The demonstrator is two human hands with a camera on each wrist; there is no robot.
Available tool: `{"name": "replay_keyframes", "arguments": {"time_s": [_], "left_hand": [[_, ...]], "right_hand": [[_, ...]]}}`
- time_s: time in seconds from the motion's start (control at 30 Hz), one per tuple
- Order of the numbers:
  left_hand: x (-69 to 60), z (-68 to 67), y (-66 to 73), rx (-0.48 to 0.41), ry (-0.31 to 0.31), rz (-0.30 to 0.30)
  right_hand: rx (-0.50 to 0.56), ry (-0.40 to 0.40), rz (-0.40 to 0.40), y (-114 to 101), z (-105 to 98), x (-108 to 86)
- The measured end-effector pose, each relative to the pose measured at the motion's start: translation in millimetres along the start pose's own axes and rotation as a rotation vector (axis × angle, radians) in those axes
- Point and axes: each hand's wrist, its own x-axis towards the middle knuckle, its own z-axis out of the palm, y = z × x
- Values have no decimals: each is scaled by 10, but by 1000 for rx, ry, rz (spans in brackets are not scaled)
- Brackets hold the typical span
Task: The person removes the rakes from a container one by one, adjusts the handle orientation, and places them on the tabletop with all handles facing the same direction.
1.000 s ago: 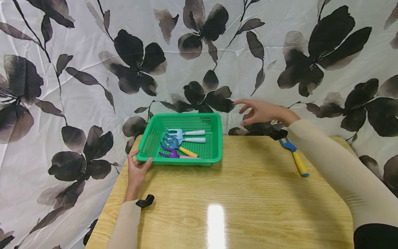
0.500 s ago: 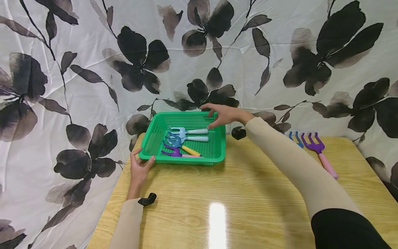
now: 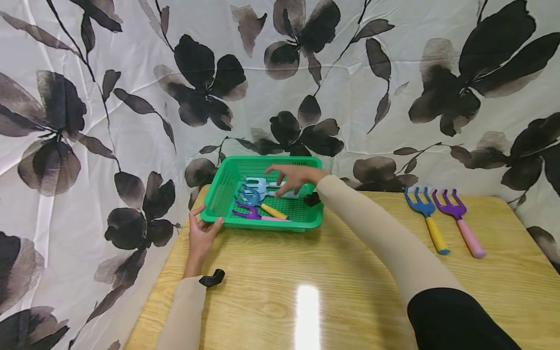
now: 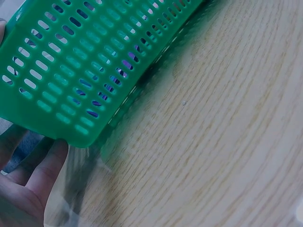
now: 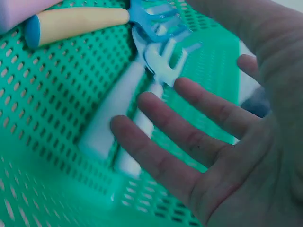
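Two pale forks [image 5: 118,97] lie beneath the spread, empty fingers of the right hand [image 3: 295,177] — the left hand [image 3: 202,240] grips the green basket [image 3: 253,225] between thumb and fingers.

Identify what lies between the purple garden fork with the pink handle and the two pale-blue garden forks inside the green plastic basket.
A blue garden fork with a yellow handle lies between them, as the head view shows.

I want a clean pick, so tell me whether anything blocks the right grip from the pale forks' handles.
Nothing visible blocks the right grip: its fingers are over the pale forks' handles in the green basket. The yellow-handled fork there overlaps only around their heads.
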Motion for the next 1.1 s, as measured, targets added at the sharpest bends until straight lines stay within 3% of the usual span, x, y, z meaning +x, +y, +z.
{"name": "replay_keyframes", "arguments": {"time_s": [0.2, 0.5, 0.7, 1.0, 1.1], "left_hand": [[-9, 18, 35, -11, -5, 9], [5, 20, 31, -1, 9, -4], [5, 22, 63, -29, -8, -41], [-88, 52, 365, -1, -30, -27], [-99, 54, 387, 1, -24, -26]], "right_hand": [[-5, -115, 85, 6, 171, 204], [-1, -174, 135, 100, 385, 436], [-49, -137, 112, 157, 500, 482], [-64, -78, 113, 125, 536, 444], [-79, -70, 119, 123, 537, 456]]}}
